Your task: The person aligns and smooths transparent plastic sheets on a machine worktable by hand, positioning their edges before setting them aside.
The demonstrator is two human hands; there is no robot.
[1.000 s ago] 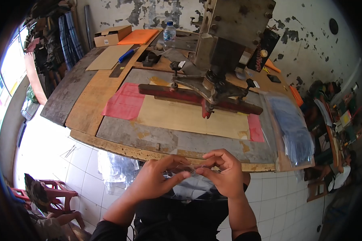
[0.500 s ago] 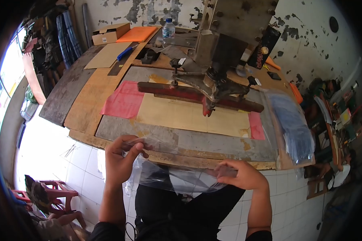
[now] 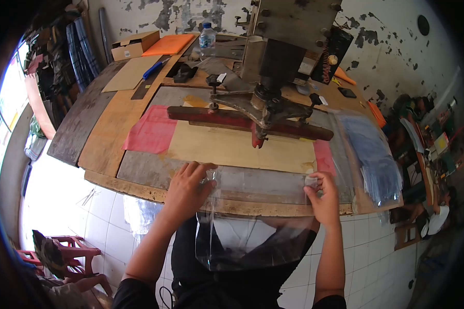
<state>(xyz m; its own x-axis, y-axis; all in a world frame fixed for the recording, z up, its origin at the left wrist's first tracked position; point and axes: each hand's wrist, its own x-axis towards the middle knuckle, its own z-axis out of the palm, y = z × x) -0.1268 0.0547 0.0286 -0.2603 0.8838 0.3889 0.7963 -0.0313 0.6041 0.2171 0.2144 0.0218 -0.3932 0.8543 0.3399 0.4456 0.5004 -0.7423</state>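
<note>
A clear plastic sheet (image 3: 258, 239) is stretched between my hands. Its upper part lies over the table's front edge, and the rest hangs down in front of my legs. My left hand (image 3: 189, 188) grips the sheet near its upper left corner, fingers curled; the fingertips are partly hidden. At the upper right corner, my right hand (image 3: 325, 195) pinches the plastic between thumb and fingers. Just beyond the sheet lies a cream-coloured pad (image 3: 232, 147) with pink material (image 3: 150, 130) at its ends. Above the pad is a press head with a red bar (image 3: 214, 117).
A stack of clear plastic sheets (image 3: 368, 149) lies on the table's right side. At the back left are a cardboard box (image 3: 135, 47), an orange packet (image 3: 167, 45), a blue cutter (image 3: 152, 70) and a water bottle (image 3: 207, 40). A red stool (image 3: 72, 252) stands lower left.
Both hands have moved up toward the pad, the left one also rightward. The plastic sheet, bunched low before, is now spread out between them. The view has shifted slightly.
</note>
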